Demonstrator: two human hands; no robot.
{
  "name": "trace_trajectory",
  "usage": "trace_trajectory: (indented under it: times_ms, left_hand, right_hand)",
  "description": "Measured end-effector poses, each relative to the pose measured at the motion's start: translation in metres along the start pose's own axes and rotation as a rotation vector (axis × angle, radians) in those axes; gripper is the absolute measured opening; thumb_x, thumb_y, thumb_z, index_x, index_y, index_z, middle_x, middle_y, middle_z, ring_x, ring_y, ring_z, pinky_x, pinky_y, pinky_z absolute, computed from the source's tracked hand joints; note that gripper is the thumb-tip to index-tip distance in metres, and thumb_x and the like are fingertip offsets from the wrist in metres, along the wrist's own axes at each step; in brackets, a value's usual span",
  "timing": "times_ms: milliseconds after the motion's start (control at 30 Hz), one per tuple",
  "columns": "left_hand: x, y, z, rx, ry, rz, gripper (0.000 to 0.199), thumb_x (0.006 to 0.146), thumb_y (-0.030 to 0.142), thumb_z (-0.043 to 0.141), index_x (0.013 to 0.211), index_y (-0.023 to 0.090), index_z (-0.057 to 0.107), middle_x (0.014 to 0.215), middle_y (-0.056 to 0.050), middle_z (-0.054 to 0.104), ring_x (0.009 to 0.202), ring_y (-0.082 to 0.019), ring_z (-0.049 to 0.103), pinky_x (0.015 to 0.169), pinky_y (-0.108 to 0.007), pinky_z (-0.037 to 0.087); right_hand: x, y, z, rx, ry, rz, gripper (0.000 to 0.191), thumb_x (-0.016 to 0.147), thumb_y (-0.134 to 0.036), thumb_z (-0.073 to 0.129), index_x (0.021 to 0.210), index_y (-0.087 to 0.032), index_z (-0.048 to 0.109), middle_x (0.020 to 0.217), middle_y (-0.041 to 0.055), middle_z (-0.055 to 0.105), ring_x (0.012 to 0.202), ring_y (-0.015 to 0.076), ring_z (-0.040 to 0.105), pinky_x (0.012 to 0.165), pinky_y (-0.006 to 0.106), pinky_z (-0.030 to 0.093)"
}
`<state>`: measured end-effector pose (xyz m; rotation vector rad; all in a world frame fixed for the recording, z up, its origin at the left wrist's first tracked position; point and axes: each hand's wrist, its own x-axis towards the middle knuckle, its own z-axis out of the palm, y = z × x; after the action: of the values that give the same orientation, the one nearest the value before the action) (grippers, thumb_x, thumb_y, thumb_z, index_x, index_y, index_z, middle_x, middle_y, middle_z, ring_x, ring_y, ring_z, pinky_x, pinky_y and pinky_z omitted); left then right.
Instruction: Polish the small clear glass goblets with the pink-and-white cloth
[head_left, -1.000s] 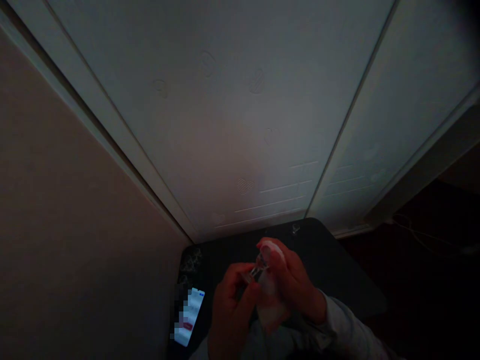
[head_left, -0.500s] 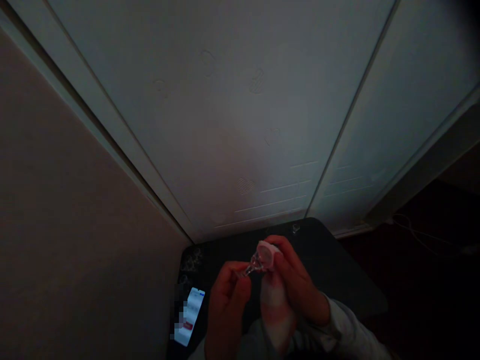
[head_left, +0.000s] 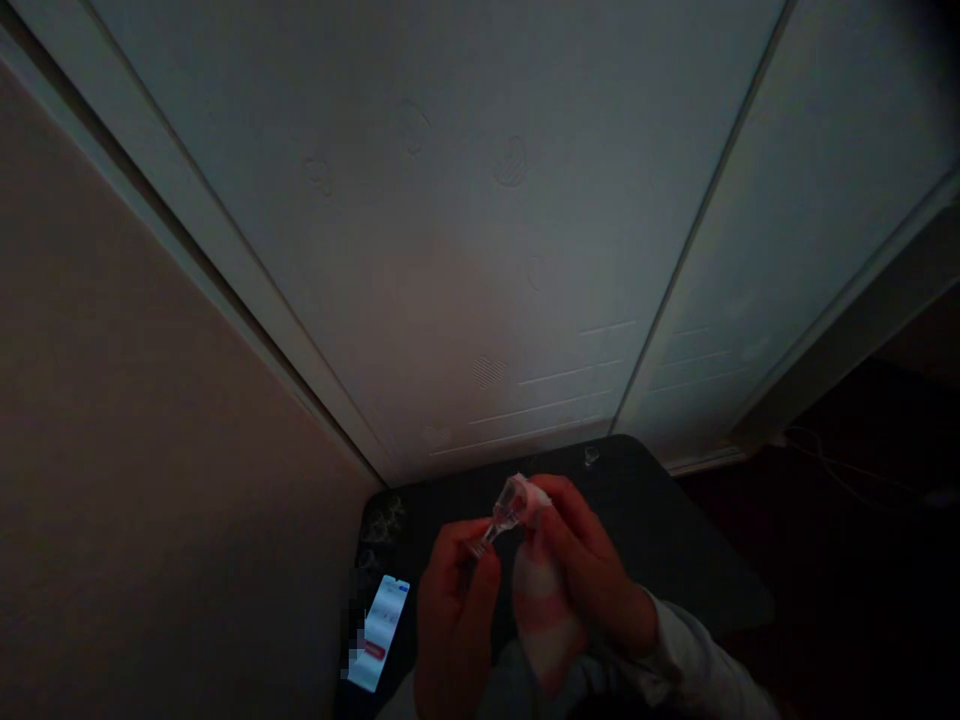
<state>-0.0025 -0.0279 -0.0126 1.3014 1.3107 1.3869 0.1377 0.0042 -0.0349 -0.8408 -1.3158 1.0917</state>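
My left hand (head_left: 459, 590) pinches the foot of a small clear stemmed glass (head_left: 511, 503) between thumb and fingers. The glass is tilted, its bowl up and to the right. My right hand (head_left: 589, 560) grips a pink-and-white cloth (head_left: 546, 610) against the rim end of the bowl. The rest of the cloth hangs down between my hands. Whether any cloth is inside the bowl, I cannot tell clearly in the dim light.
Below is a dark table (head_left: 675, 550) against a pale panelled door (head_left: 450, 250). A lit phone (head_left: 380, 635) lies at its left, with clear glassy items (head_left: 384, 520) behind. A tiny clear glass (head_left: 591, 457) stands near the back edge. A cable (head_left: 825, 460) runs along the floor.
The cloth has shifted around the rim, and more of the clear bowl shows. The glass has turned a little in my hands. The hanging cloth has swung slightly left.
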Motion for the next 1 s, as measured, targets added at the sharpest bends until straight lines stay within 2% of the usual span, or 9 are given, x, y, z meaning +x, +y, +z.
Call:
trace_trajectory:
  times_ms: [133, 233, 333, 633, 800, 1000]
  left_hand:
    - [-0.001, -0.003, -0.002, 0.062, -0.037, 0.052, 0.021, 0.084, 0.037, 0.056, 0.092, 0.019, 0.064, 0.082, -0.003, 0.067, 0.072, -0.016, 0.059, 0.065, -0.023, 0.046]
    - [-0.001, -0.004, -0.004, 0.085, -0.076, 0.052, 0.019, 0.086, 0.035, 0.055, 0.092, 0.019, 0.063, 0.08, -0.002, 0.066, 0.07, -0.016, 0.059, 0.063, -0.022, 0.045]
    - [-0.001, -0.003, -0.006, 0.112, -0.102, 0.068, 0.018, 0.086, 0.034, 0.055, 0.092, 0.02, 0.063, 0.077, 0.0, 0.064, 0.068, -0.015, 0.057, 0.061, -0.021, 0.043]
    - [0.003, -0.007, -0.011, 0.157, -0.153, 0.097, 0.014, 0.088, 0.031, 0.054, 0.096, 0.023, 0.061, 0.078, 0.002, 0.061, 0.07, -0.014, 0.055, 0.065, -0.021, 0.042]
    - [0.005, -0.005, -0.013, 0.148, -0.156, 0.093, 0.014, 0.088, 0.031, 0.053, 0.095, 0.023, 0.062, 0.078, 0.002, 0.061, 0.07, -0.013, 0.055, 0.065, -0.021, 0.042]
    - [0.005, -0.005, -0.015, 0.16, -0.196, 0.056, 0.017, 0.087, 0.034, 0.054, 0.096, 0.022, 0.062, 0.077, 0.002, 0.062, 0.07, -0.014, 0.056, 0.064, -0.022, 0.042]
  right_hand:
    - [0.005, -0.004, -0.001, 0.011, -0.073, 0.035, 0.026, 0.085, -0.044, 0.058, 0.096, -0.022, 0.064, 0.085, 0.0027, 0.065, 0.075, 0.0163, 0.058, 0.068, 0.026, 0.047]
    - [0.011, -0.007, -0.007, 0.046, -0.136, 0.089, 0.03, 0.08, -0.049, 0.062, 0.084, -0.019, 0.065, 0.075, 0.0012, 0.061, 0.067, 0.0149, 0.055, 0.061, 0.025, 0.045]
    - [0.015, -0.01, -0.013, 0.05, -0.193, 0.105, 0.031, 0.079, -0.049, 0.063, 0.079, -0.018, 0.066, 0.073, 0.0007, 0.059, 0.065, 0.0143, 0.053, 0.06, 0.025, 0.043]
    - [0.018, -0.016, -0.016, 0.075, -0.274, 0.09, 0.034, 0.088, -0.047, 0.051, 0.087, -0.018, 0.068, 0.081, 0.003, 0.06, 0.075, 0.016, 0.056, 0.069, 0.027, 0.043]
    - [0.021, -0.016, -0.02, 0.063, -0.336, 0.075, 0.031, 0.086, -0.046, 0.055, 0.092, -0.019, 0.07, 0.088, 0.004, 0.062, 0.084, 0.0176, 0.057, 0.076, 0.029, 0.042]
    - [0.024, -0.012, -0.028, 0.002, -0.4, 0.144, 0.037, 0.078, -0.052, 0.063, 0.083, -0.017, 0.071, 0.077, 0.0012, 0.054, 0.071, 0.0151, 0.05, 0.064, 0.026, 0.039]
